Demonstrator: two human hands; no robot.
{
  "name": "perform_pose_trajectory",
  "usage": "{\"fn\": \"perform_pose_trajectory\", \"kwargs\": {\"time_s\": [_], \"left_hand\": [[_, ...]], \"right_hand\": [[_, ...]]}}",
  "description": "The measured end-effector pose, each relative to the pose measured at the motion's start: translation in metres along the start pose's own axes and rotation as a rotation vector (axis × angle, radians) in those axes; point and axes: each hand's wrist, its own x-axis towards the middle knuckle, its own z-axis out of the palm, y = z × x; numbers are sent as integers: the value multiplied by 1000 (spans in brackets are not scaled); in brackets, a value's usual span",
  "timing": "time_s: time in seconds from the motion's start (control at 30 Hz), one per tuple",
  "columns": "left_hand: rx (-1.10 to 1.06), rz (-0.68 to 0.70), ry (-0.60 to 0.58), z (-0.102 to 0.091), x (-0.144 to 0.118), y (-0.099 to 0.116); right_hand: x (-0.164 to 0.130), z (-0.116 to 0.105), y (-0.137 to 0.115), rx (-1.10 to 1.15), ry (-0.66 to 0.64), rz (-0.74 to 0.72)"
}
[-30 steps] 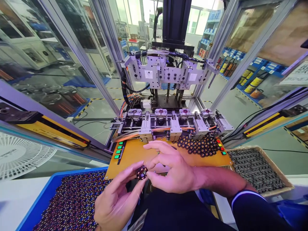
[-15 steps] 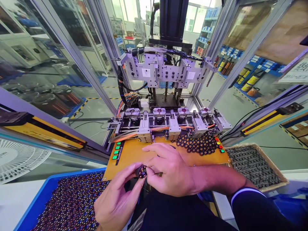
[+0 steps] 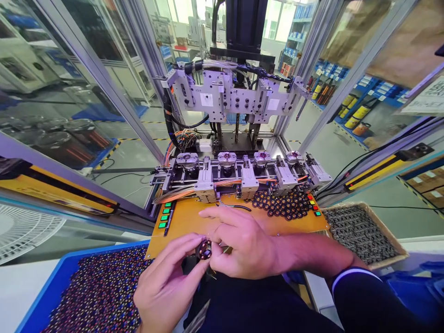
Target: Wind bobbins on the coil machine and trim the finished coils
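My left hand (image 3: pixel 169 282) is closed, thumb and fingers pinching a small wound motor stator (image 3: pixel 204 249), a dark ring with copper coils inside. From the other side, my right hand (image 3: pixel 243 240) reaches in with its thumb and bent index finger pressed together at the stator's right edge. Its other fingers stretch out above the orange plate (image 3: pixel 194 222). Hair-thin wire seems to stick up near the fingertips, but its ends are too fine to follow. Both hands are low over the plate's front edge.
Behind the plate stands a machine with several round fixtures (image 3: pixel 227 158). Finished-looking stators (image 3: pixel 280 203) lie at the plate's right, beside coloured buttons (image 3: pixel 310 196). A dark-handled tool (image 3: pixel 239 206) lies behind my right hand. A blue tray (image 3: pixel 65 263) and a carton (image 3: pixel 360 231) hold many parts.
The stator has turned a little between my fingers, its open face showing more toward me. The view has shifted slightly, and the dark-handled tool shows more behind my right hand.
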Motion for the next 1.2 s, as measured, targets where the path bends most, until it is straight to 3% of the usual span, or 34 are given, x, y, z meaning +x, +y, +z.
{"fn": "perform_pose_trajectory", "kwargs": {"time_s": [0.2, 0.47, 0.8, 0.97, 1.2], "left_hand": [[-62, -59, -10, 3, 3, 3], [-39, -83, 4, 4, 5, 11], [88, -3, -50, 2, 2, 9], [217, 110, -68, 3, 1, 11], [245, 117, -59, 3, -2, 12]], "right_hand": [[-2, -4, 4, 176, -81, 62], [1, -14, 7, 199, -163, 95], [-3, -13, 7, 81, -265, 135], [-4, -10, 0, -153, -352, 159], [-11, -5, -7, -314, -285, 91]]}}
